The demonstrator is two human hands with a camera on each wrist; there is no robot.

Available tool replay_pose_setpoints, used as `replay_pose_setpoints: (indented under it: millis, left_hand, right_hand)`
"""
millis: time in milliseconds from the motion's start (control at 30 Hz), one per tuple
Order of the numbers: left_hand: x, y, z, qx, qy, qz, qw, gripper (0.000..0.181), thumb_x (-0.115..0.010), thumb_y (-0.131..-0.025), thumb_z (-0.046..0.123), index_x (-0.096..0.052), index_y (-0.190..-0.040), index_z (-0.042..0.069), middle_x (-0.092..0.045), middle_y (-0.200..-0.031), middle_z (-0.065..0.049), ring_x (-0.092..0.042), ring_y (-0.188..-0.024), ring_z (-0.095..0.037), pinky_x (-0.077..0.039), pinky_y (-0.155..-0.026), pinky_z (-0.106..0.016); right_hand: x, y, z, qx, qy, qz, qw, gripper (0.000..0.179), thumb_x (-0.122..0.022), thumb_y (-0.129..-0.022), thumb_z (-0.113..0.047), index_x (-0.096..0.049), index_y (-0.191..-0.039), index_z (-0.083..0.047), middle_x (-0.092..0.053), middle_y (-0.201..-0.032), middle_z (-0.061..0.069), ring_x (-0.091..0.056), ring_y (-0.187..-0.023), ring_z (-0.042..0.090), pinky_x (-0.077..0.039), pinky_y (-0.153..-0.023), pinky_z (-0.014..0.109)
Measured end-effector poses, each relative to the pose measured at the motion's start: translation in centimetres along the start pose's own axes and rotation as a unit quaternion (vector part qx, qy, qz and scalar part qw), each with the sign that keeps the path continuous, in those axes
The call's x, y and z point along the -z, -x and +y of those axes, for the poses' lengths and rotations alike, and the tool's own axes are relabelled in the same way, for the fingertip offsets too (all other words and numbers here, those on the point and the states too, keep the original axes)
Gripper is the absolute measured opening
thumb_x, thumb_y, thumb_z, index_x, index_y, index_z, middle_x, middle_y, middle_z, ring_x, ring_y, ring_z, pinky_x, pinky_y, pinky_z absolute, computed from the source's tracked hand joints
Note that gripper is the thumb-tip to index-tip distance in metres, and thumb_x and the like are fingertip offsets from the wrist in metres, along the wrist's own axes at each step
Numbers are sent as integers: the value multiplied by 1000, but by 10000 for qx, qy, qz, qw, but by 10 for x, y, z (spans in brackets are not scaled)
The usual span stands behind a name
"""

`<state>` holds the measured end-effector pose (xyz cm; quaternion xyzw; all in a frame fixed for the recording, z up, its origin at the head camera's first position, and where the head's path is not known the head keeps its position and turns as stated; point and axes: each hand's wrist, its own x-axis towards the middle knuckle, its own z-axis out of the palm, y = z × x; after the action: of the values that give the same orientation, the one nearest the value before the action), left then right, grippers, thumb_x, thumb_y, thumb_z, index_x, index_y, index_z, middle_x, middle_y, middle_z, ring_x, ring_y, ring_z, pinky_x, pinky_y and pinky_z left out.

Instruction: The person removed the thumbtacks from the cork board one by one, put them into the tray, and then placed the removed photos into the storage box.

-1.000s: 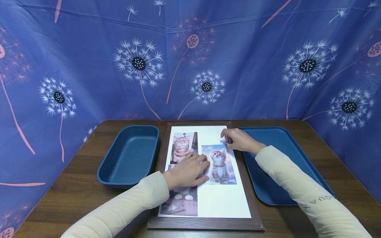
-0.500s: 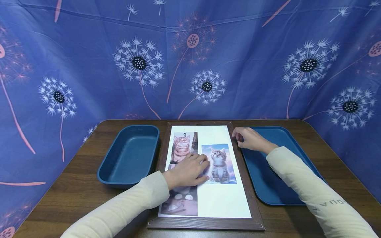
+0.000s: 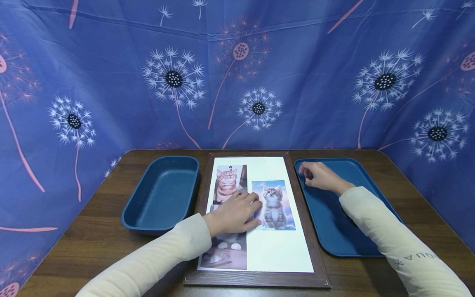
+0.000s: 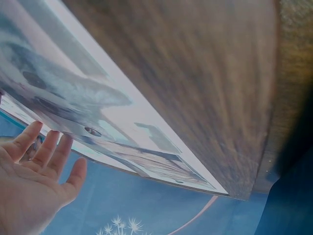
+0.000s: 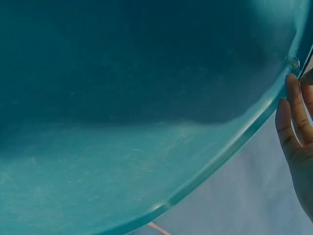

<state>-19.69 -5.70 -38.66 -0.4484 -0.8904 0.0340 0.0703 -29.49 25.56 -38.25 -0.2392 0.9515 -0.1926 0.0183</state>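
Observation:
My left hand (image 3: 233,213) rests with relaxed, spread fingers over the photos on a white board (image 3: 278,253). It partly covers a lower-left cat photo (image 3: 224,258) and overlaps the left edge of a kitten photo (image 3: 273,206). An orange cat photo (image 3: 227,181) lies above it, with a small dark piece at its top. My right hand (image 3: 323,177) is bent over the upper left of a blue tray (image 3: 334,243). Its fingers are curled down near the rim, with a small dark spot at the tips; I cannot tell whether they pinch something.
A dark wooden frame (image 3: 256,279) surrounds the board on a brown table (image 3: 92,231). Left of it stands a deep blue bin (image 3: 159,198). Behind the table hangs a blue dandelion-print cloth (image 3: 304,74).
My right hand has moved right, from beside the kitten photo's top right corner, across the frame's edge, to over the blue tray. The left hand stays put.

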Motion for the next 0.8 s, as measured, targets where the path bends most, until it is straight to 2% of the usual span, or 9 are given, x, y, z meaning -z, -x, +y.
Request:
replay_pose_setpoints:
  millis: [300,800]
  left_hand:
    - [-1,0,-1,-22,-57,43,10000,49,-43,-91,48,-51,-125,13,-53,-121,-3,-53,-110,-21,-42,-94,-39]
    - [0,0,-1,-7,-57,-7,10000,50,-42,-92,48,-49,-127,13,-51,-123,-3,-52,-111,-21,-42,-95,-39]
  right_hand:
    - [-3,4,3,-86,10,-78,9999,24,-63,-75,4,-59,-97,-5,-55,-74,1,-47,-64,13,-40,-59,28]
    - [1,1,-4,-40,76,113,9999,25,-63,-78,-4,-60,-102,-7,-60,-83,1,-54,-73,13,-45,-65,32]
